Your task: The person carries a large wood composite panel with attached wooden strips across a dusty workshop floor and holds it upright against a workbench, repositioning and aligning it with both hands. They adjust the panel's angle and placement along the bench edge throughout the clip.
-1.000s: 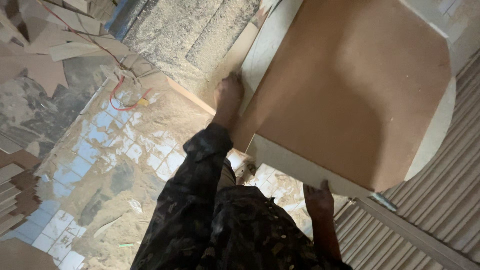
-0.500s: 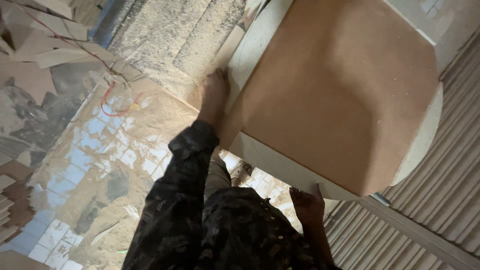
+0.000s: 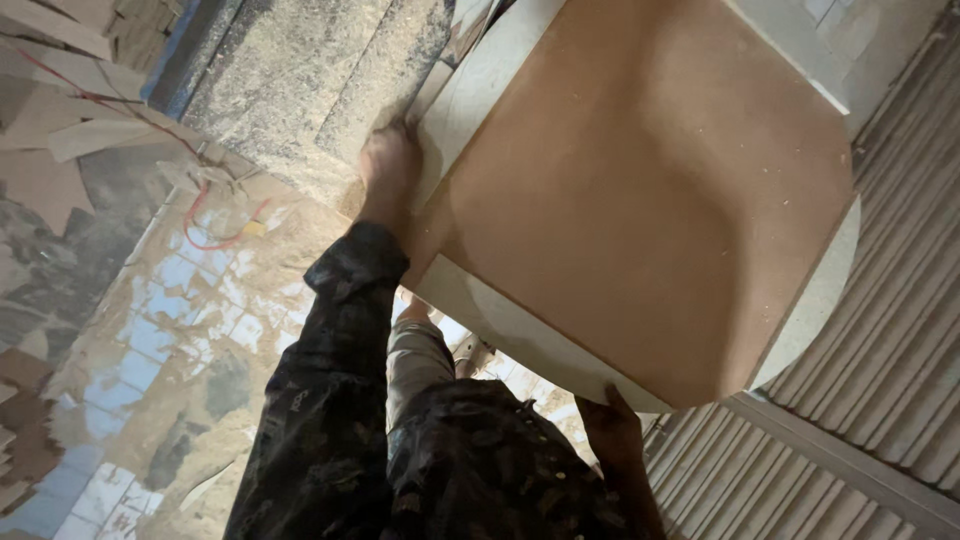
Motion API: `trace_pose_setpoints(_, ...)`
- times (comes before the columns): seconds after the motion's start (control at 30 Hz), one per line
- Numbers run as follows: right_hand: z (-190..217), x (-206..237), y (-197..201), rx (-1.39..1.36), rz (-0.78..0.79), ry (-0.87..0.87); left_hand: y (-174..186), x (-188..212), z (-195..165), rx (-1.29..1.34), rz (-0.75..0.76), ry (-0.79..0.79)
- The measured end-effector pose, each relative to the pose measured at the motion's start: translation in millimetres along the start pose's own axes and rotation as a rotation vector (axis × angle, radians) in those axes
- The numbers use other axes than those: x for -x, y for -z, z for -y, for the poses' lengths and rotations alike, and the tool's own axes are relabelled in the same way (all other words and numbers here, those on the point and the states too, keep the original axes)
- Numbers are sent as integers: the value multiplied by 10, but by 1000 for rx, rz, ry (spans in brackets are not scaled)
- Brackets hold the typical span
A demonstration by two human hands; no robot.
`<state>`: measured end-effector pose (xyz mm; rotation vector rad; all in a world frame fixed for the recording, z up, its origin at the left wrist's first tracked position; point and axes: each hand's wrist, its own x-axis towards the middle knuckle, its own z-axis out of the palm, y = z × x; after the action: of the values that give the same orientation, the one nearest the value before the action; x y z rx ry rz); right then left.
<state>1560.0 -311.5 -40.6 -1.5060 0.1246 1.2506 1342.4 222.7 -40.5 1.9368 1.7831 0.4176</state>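
**Both my hands on a big brown board**

My left hand is pressed against the left edge of the large brown fibreboard panel, fingers wrapped round its pale side edge and clamped there. My right hand grips the panel's lower edge from underneath, at about 5 o'clock from my left hand; the fingers curl up onto the edge, the thumb side is hidden, so I can only say it is closed on the board. The panel fills the upper right of my view, tilted, with its brown face towards me and a light rim running along the near edge. Part of a pale rounded piece shows from behind it at 3 o'clock; what it is I cannot tell.

My dark patterned sleeve runs down from the left hand to the bottom of the view. At 9 o'clock lies a dusty tiled floor with a loop of red wire on it, and scraps of cut board further out at 10 o'clock. At 4 o'clock, ribbed panelling lies under the board's right side.
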Motion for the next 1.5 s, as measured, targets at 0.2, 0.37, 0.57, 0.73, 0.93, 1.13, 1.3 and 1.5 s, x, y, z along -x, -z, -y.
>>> trace_pose_setpoints(0.2, -13, -14, -95, -264, -90, -176, 223, 528, 227, -59, -186, -277)
trace_pose_setpoints(0.37, -252, -79, 79, -88, 120, 48, 158, 2123, 106, 422, 395, -578)
trace_pose_setpoints(0.57, -436, -226, 130, -333, 175, -81, -277, 2308, 307, 83, 231, -1037)
trace_pose_setpoints(0.73, -426, -304, 52, -623, 215, -222, -353, 2157, 427, 31, 225, -1119)
trace_pose_setpoints(0.93, -443, -431, -109, -796, -14, -350, -331, 1918, 404, 7, 226, -1154)
trace_pose_setpoints(1.13, -478, -527, -238, -936, -26, -464, -333, 1609, 390, 17, 208, -1201)
trace_pose_setpoints(1.3, -432, -610, -306, -806, -36, -428, -378, 1399, 334, 71, 279, -1229)
trace_pose_setpoints(1.5, -310, -667, -358, -316, 66, -291, -401, 1273, 217, 43, 190, -1257)
